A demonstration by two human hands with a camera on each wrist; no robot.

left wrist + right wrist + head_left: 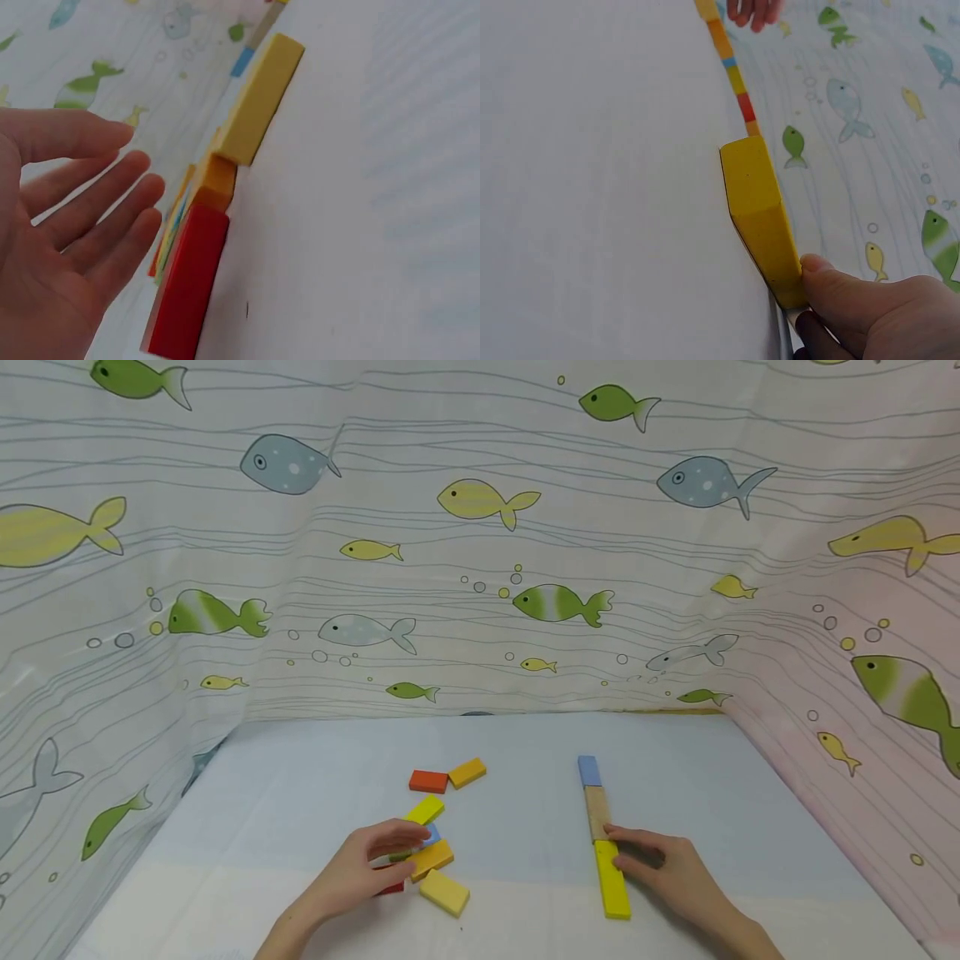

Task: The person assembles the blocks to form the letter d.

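Note:
On the right, a line of blocks lies end to end: a blue block, a plain wood block and a long yellow block nearest me. My right hand touches the right side of this line where wood and yellow meet; its thumb rests against the yellow block's side in the right wrist view. Over a loose group of blocks on the left hovers my left hand, fingers apart and holding nothing. Close to it are an orange block, a pale yellow block and a red block, partly hidden in the head view.
Farther back lie another red block, a second orange block and a bright yellow block. A small blue block shows beside the left fingertips. A fish-print curtain encloses the white table.

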